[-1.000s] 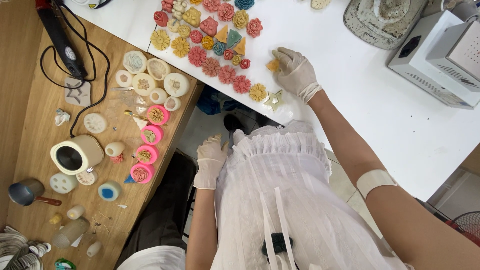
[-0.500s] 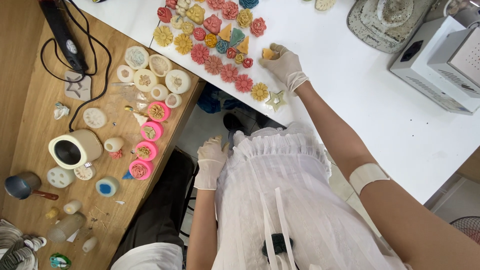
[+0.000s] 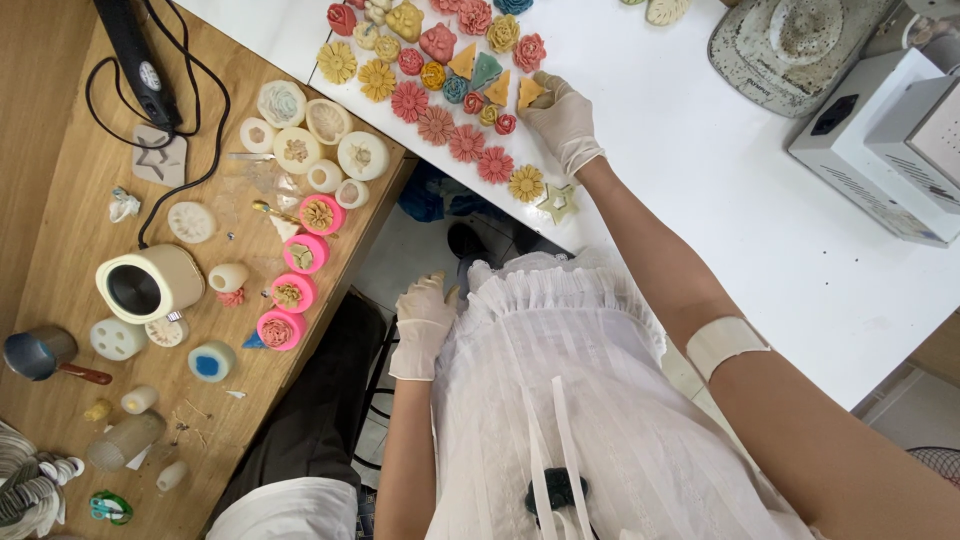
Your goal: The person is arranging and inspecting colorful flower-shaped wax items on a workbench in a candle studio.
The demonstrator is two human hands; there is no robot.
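My right hand [image 3: 565,118], in a white glove, reaches onto the white table [image 3: 700,180] and pinches a small yellow triangular piece [image 3: 529,94] at the edge of a cluster of coloured flower-shaped pieces [image 3: 440,90]. A pale star-shaped piece [image 3: 559,203] and a yellow flower piece [image 3: 526,183] lie just below the wrist. My left hand [image 3: 423,318], also gloved, hangs loose against my white ruffled apron [image 3: 570,400] and holds nothing.
A wooden bench [image 3: 70,200] on the left carries pink round moulds [image 3: 300,255], white round moulds [image 3: 310,145], a cream cup-shaped warmer [image 3: 150,283], a black tool with cord [image 3: 135,60] and a small blue pot [image 3: 40,352]. A white machine [image 3: 890,140] and a grey round dish [image 3: 790,45] stand at the right.
My right hand has moved up and left across the white table, from beside the star-shaped piece to the flower cluster, with the yellow piece in its fingers. The left hand stays put.
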